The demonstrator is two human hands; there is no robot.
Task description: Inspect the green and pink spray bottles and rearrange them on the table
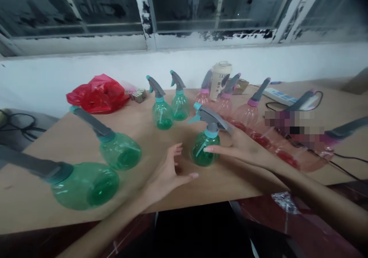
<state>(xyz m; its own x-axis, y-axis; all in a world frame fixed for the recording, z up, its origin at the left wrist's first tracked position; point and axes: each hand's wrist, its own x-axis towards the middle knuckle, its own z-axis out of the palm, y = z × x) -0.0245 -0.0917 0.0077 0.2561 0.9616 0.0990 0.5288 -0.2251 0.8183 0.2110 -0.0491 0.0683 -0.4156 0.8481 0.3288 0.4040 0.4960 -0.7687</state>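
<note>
1. Along the back of the wooden tabletop (172,135), against a white wall (184,66) under a grimy window with flaking paint (143,12), sit a crumpled red plastic bag (97,94), a small packet (139,96), a lidded paper cup (220,81) and a power strip (280,96) with black cable (293,104) looped beside it.
2. Two upright green bottles (171,104) stand behind the hands, and two more green bottles (100,170) lie on their sides at the left. A row of pink bottles (235,110) crowds the right side, partly hidden by a pixelated patch (290,127). Nothing stands between the hands and the nearest bottle.
3. The upright green spray bottle (205,150) stands near the table's front edge, between the hands, its nozzle pointing left.
4. Its round body is translucent green plastic with a darker base. The collar is teal, and the long trigger head is grey with a teal nozzle.
5. The right hand (232,145) comes in from the right, its fingers (212,149) curled around the bottle's shoulder, so it has hold of the bottle.
6. The left hand (169,170) is open, its fingers spread and gently curved. It holds nothing and sits just beside the bottle, not touching it.
</note>
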